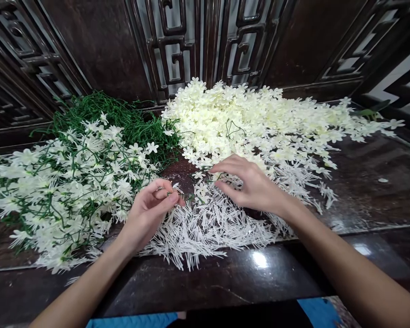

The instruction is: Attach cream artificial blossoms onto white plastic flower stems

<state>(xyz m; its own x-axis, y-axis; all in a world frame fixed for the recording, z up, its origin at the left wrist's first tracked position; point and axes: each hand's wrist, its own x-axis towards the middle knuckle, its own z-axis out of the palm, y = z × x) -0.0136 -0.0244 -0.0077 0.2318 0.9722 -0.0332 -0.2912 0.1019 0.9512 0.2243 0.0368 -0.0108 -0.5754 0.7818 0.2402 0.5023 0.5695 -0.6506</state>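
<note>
My left hand (144, 212) is closed in a pinch on a green plastic flower stem (190, 197), with a bit of white at its tip. To its right, my right hand (253, 184) hovers with thumb and fingers apart, nothing visible between them. Just beyond those fingertips lies the edge of a heap of cream artificial petals (225, 109). White stamen pieces (208, 228) are spread under and between both hands. A few loose white flowers lie between my hands.
Left, a pile of assembled white flowers on green stems (61, 187) covers the dark wooden bench (372, 182). Behind it is a tangle of bare green stems (105, 109). A carved wooden backrest (102, 41) rises along the far edge. A blue cloth (133, 320) shows below.
</note>
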